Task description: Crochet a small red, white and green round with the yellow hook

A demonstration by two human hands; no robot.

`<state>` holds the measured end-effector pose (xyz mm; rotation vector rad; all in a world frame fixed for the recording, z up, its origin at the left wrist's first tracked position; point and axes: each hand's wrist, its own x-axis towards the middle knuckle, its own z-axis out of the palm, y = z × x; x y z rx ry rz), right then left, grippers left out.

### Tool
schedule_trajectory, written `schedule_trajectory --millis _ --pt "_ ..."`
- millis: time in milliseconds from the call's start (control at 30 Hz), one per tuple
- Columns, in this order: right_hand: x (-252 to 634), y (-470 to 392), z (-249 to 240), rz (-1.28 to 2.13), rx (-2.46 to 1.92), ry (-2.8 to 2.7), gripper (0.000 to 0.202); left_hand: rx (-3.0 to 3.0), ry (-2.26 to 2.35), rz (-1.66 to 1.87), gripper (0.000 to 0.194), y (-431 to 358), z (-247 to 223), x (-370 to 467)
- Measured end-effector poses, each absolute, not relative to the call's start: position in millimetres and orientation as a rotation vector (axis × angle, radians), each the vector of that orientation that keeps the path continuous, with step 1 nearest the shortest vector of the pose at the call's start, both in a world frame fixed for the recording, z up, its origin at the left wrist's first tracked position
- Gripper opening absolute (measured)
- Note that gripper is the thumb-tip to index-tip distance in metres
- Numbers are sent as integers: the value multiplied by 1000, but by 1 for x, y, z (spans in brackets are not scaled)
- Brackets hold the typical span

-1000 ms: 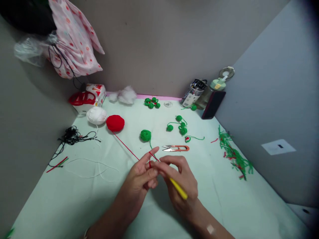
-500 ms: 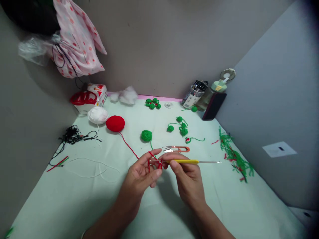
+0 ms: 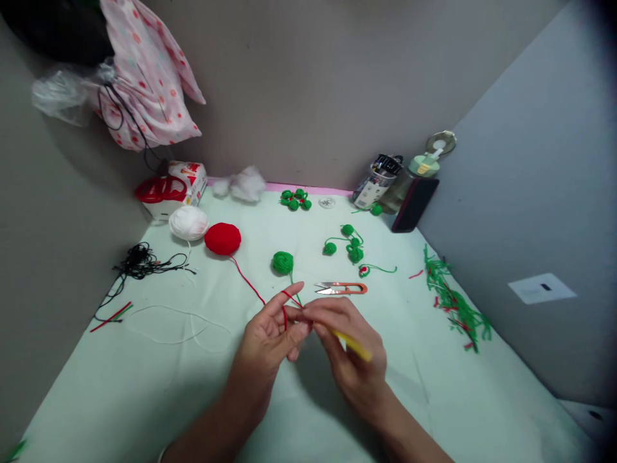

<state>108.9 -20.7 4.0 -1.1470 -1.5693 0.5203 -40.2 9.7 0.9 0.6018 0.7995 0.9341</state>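
Observation:
My left hand [image 3: 270,337] pinches a small bit of red yarn work, mostly hidden by the fingertips. Red yarn [image 3: 249,283] runs from the red yarn ball [image 3: 223,238] and loops round its raised index finger. In my right hand [image 3: 354,344] is a crochet hook with a yellow handle [image 3: 354,345], its tip hidden where the fingers of both hands meet. Just beyond the hands lie orange-handled thread snips [image 3: 341,289] and a green yarn ball [image 3: 283,262] with a loose tail.
Several green crocheted balls [image 3: 355,253] lie right of centre, and more [image 3: 295,199] sit at the back. Yarn scraps [image 3: 456,299] line the right edge. A phone [image 3: 415,204] leans near a bottle [image 3: 424,166]. Black cord [image 3: 142,260] and a white yarn ball [image 3: 188,223] are at left.
The crochet hook has swung from nearly level to slanting down to the right. My right hand has turned and closed in on the left fingertips, hiding the hook's tip and the red work.

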Motion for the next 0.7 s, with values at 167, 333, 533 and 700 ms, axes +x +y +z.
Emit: schedule_trajectory --millis 167,333,533,700 --pt "114 -23 -1 386 -1148 -1644 37 351 668 814 64 12 6 -42" --pt "120 -12 3 813 -1060 -1128 17 351 666 853 46 17 9 -49" --pt "112 -11 6 919 -1062 -1238 15 542 729 869 56 10 6 -44" --pt "113 -12 5 849 -1092 -1242 14 508 722 860 59 10 8 -45"
